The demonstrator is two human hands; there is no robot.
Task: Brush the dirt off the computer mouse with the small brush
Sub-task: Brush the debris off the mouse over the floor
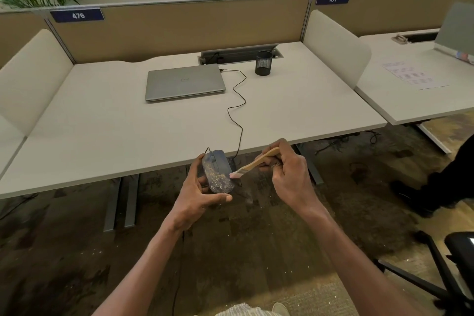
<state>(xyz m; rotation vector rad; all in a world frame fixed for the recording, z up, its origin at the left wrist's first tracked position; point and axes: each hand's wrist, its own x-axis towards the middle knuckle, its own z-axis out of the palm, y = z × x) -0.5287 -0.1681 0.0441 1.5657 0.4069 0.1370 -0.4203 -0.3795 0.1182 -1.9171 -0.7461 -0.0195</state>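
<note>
My left hand grips a dark wired computer mouse, held in the air just past the desk's front edge. Yellowish dirt speckles the mouse's back half. My right hand holds a small brush by its wooden handle. The pale bristles touch the mouse's right side. The mouse's black cable runs up over the desk to the closed laptop.
A white desk carries a closed grey laptop and a black mesh pen cup. Partitions flank it. Another person's dark leg stands at the right, and an office chair base sits at lower right. Carpet lies below.
</note>
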